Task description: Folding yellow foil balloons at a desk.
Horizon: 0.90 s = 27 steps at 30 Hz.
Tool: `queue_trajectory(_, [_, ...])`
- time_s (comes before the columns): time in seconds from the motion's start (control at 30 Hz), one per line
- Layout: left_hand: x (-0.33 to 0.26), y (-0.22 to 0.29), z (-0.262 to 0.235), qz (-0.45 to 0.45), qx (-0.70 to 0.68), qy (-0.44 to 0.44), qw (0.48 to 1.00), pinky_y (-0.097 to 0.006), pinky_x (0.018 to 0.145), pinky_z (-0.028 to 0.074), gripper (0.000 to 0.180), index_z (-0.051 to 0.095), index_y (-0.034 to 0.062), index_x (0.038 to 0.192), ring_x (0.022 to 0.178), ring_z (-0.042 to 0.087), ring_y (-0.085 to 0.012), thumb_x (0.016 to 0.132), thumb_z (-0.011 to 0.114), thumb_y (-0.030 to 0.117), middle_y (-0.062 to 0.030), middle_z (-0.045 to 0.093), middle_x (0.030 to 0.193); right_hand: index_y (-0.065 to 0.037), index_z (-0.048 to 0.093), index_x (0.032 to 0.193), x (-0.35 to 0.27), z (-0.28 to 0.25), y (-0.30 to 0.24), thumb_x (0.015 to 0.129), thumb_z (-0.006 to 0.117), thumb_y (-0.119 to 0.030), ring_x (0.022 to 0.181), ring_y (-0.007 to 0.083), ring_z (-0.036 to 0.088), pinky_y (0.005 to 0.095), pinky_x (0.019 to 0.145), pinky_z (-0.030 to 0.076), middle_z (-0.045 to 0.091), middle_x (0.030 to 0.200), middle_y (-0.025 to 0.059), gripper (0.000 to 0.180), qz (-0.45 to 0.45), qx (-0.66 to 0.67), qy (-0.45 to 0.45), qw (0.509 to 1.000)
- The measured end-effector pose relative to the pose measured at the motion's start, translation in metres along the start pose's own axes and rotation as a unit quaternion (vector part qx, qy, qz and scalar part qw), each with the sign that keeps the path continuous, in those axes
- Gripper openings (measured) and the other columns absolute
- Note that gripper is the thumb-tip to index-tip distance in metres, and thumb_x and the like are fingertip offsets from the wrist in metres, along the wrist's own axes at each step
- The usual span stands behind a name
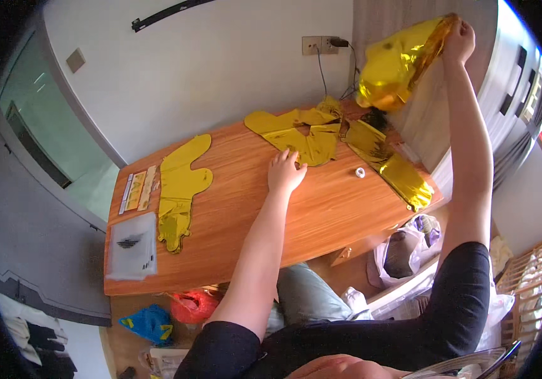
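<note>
- I saw the gold balloon, part-filled and crinkled, held up against the pale wall panel beyond the far right corner of the table.
- My right hand was pinched shut on the balloon's upper end, arm stretched long and nearly straight, forearm rising from the black sleeve at the lower right.
- My left hand lay palm down on the wood, fingers spread apart and loosely extended, fingertips touching the near edge of a flat foil piece; it gripped nothing.
- That arm ran straight from the lower centre, elbow barely bent.
- The two hands were well apart, one raised, one resting.
- Another flat foil strip lay along the table's right edge, below the balloon.
- A small white ring sat between my left hand and that strip.
- A third flat foil shape lay toward the table's left, beside a clear packet and narrow paper strips.
- A wall socket with a plugged cable showed above the table.
</note>
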<state>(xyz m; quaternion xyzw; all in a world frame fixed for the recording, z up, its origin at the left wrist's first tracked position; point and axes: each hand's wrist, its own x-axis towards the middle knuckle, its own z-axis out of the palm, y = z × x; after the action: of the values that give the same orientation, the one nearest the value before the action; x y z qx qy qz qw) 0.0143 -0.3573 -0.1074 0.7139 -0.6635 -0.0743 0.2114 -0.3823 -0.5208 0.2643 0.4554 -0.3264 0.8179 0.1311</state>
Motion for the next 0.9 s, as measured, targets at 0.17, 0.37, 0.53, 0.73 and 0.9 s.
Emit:
queue_trajectory(0.17, [-0.008, -0.019, -0.02, -0.016, -0.176, 0.043, 0.983, -0.051, 0.126, 0.022, 0.082, 0.033, 0.0092, 0.159, 0.155, 0.022, -0.0339, 0.095, 0.066, 0.048, -0.0194, 0.026, 0.166, -0.011, 0.072, 0.118, -0.088, -0.033, -0.115, 0.099, 0.067, -0.016, 0.088, 0.0179, 0.071, 0.0313, 0.078, 0.056, 0.076, 0.103, 0.0076, 0.02, -0.186, -0.002, -0.379, 0.907])
queue_trajectory(0.37, [-0.071, 0.048, -0.041, 0.355, -0.333, 0.218, 0.846, -0.051, 0.126, 0.016, 0.111, 0.029, 0.0022, 0.158, 0.156, 0.017, -0.0368, 0.079, 0.081, 0.059, -0.0225, 0.024, 0.165, -0.013, 0.074, 0.111, -0.198, -0.161, -0.254, 0.072, 0.072, -0.016, 0.044, 0.0142, 0.046, 0.0346, 0.044, 0.038, 0.04, 0.055, -0.0046, 0.039, -0.519, 0.046, -0.523, 0.675])
queue_trajectory(0.53, [-0.192, 0.061, -0.104, 0.392, -0.053, 0.334, 0.855, -0.051, 0.125, 0.018, 0.075, 0.051, 0.0174, 0.149, 0.148, 0.039, -0.0297, 0.085, 0.078, 0.047, -0.0099, 0.046, 0.156, -0.001, 0.071, 0.102, -0.203, -0.207, -0.311, 0.072, 0.07, -0.011, 0.042, 0.0087, 0.044, 0.0264, 0.04, 0.031, 0.041, 0.055, -0.0084, 0.032, -0.472, 0.201, -0.55, 0.659])
queue_trajectory(0.73, [-0.252, 0.0, -0.145, 0.321, -0.09, 0.305, 0.892, -0.047, 0.105, 0.047, 0.024, 0.077, 0.0223, 0.099, 0.102, 0.069, -0.0199, 0.083, 0.079, 0.04, 0.0047, 0.075, 0.105, -0.004, 0.07, 0.09, -0.207, -0.214, -0.328, 0.073, 0.074, -0.005, 0.044, 0.0112, 0.05, 0.0287, 0.045, 0.039, 0.053, 0.056, -0.0049, 0.017, -0.277, 0.324, -0.563, 0.708])
queue_trajectory(0.9, [-0.287, -0.012, -0.182, 0.329, -0.155, 0.275, 0.89, -0.041, 0.081, 0.055, 0.018, 0.075, 0.0169, 0.087, 0.092, 0.071, -0.0231, 0.078, 0.085, 0.028, 0.0004, 0.074, 0.093, -0.006, 0.068, 0.082, -0.201, -0.216, -0.331, 0.086, 0.074, -0.015, 0.071, 0.0215, 0.062, 0.0353, 0.07, 0.049, 0.067, 0.076, 0.0065, 0.011, -0.101, 0.115, -0.5, 0.852])
